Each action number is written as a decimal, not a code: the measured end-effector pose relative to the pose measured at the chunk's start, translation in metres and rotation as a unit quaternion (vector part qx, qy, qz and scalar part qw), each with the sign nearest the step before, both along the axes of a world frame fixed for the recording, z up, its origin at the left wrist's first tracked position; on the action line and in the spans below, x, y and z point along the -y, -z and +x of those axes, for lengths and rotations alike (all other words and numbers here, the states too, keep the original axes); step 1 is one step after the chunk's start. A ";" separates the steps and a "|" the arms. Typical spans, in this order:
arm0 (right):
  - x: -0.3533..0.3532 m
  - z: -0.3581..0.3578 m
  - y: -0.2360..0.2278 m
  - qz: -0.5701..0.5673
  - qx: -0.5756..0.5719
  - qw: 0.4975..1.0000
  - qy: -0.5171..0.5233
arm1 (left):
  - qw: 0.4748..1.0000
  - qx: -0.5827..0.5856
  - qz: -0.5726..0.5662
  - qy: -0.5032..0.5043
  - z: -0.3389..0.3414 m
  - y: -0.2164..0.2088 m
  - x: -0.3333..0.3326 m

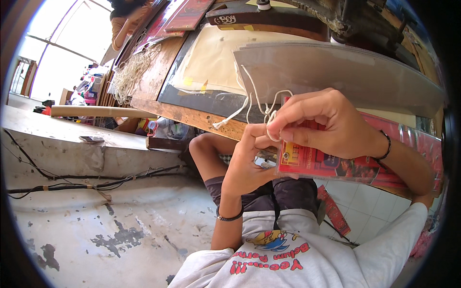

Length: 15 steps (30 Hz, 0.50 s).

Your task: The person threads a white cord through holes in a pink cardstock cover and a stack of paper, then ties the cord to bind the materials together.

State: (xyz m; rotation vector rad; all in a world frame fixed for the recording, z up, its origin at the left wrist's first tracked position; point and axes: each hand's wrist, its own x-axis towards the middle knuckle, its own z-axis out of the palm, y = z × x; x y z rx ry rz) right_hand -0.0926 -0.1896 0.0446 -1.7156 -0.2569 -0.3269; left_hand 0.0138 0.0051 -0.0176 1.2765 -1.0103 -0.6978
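White cord [267, 111]: at left end of red sign [353, 169], near table edge [192, 118]. Right hand [331, 122]: thumb and forefinger closed on cord, apparently for fine control. Left hand [245, 163]: curled at sign corner, likely steadying it; full grip hidden. Beyond: grey panels [336, 65] on table; cord bundle [132, 69] farther left, presumably kept as supply.

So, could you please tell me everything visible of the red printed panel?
The red printed panel is long, flat and glossy, apparently plastic-covered, extending rightward past the right hand, which pinches pale cord in front. The left hand appears to grip its left end, near a small round eyelet. It bears a food picture.
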 end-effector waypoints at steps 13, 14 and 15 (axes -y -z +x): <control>0.008 -0.002 0.001 0.069 -0.052 0.994 -0.068 | 0.986 0.145 -0.007 -0.079 0.005 0.005 0.002; 0.010 -0.001 0.001 0.059 -0.046 0.995 -0.066 | 0.991 0.107 -0.006 -0.085 0.005 0.009 0.002; 0.010 -0.001 0.001 0.048 -0.041 0.996 -0.064 | 0.991 0.102 -0.010 -0.083 0.004 0.009 0.002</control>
